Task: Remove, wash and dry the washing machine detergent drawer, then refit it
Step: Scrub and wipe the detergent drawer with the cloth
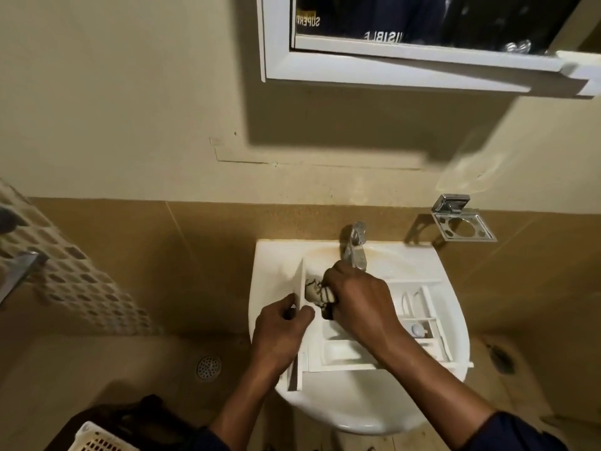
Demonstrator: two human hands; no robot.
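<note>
1. While drawer (374, 346) lay across sink (448, 271), left hand (279, 330) pinched its front panel between thumb and fingers.
2. Right hand (357, 297) closed on cloth (317, 292), fingertips inside compartment.
3. Looked light, rigid, probably slick wet; panel edge judged best hold.

Far above the hands, the mirror (422, 17) on the wall shows some letters, and they look flipped. On the left, on a yellow patch, they read "SUPER", cut off at the edge. Further right, white letters on dark cloth read "ISIBLE". Nothing else can be read.
</note>
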